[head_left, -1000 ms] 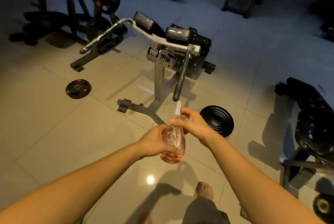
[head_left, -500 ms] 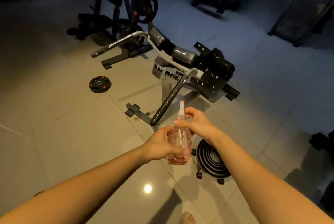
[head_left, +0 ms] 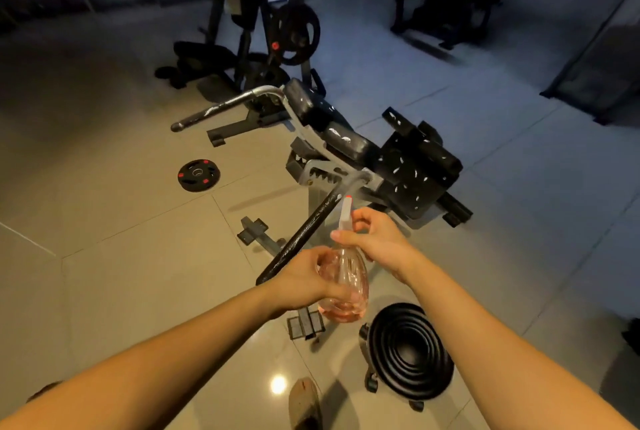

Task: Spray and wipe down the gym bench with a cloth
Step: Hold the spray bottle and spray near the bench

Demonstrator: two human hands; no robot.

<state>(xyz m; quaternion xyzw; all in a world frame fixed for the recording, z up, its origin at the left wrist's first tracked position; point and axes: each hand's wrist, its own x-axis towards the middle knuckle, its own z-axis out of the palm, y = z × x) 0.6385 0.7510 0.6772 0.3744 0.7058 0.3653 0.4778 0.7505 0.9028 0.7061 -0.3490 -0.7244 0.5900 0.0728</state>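
Note:
A clear pink spray bottle (head_left: 344,291) with a white nozzle and red tip is held upright in front of me. My left hand (head_left: 304,282) grips its round body from the left. My right hand (head_left: 375,240) holds the neck and trigger from the right. The nozzle tip sits just below the gym bench (head_left: 412,169), a black padded machine on a grey frame with long handle bars. Its worn pads show white scuffs. No cloth is in view.
A ribbed black disc on small wheels (head_left: 410,350) lies on the tiled floor at the lower right. A small weight plate (head_left: 198,175) lies left of the bench. A plate rack with a large plate (head_left: 294,34) stands behind. My foot (head_left: 304,402) shows at the bottom.
I have moved closer to the bench; it fills more of the view and the wheeled disc now lies nearer my feet. Both hands keep the same hold on the bottle.

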